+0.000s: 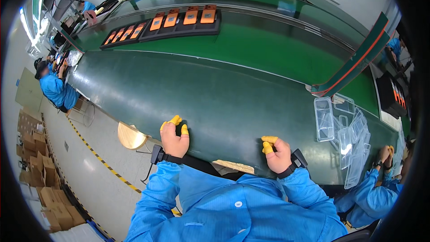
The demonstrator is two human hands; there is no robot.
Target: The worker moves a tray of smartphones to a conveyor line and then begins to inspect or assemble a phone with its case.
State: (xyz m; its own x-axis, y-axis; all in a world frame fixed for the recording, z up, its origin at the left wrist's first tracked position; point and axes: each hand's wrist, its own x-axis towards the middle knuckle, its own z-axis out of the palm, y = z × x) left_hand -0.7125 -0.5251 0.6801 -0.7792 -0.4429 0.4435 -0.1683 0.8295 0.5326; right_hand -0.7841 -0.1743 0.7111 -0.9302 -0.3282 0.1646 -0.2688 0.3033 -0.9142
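Yellow finger cots cover several fingertips on both my hands, and each wrist wears a dark strap. My left hand (175, 140) rests near the front edge of the dark green worktable (201, 89), thumb apart from the fingers, holding nothing. Further right along the same edge is my right hand (279, 156), its thumb and fingers curled close together with nothing visible in them. The nearest things to it are clear plastic cases (324, 118) heaped on the table to its right.
Across the conveyor (268, 49) sit black trays (179, 32) holding orange-backed, phone-like pieces (191, 15). A green upright divider (358, 58) stands at right. A co-worker's hand (386, 154) is beyond the cases; another person (56, 85) sits far left. A round wooden stool (131, 135) is left.
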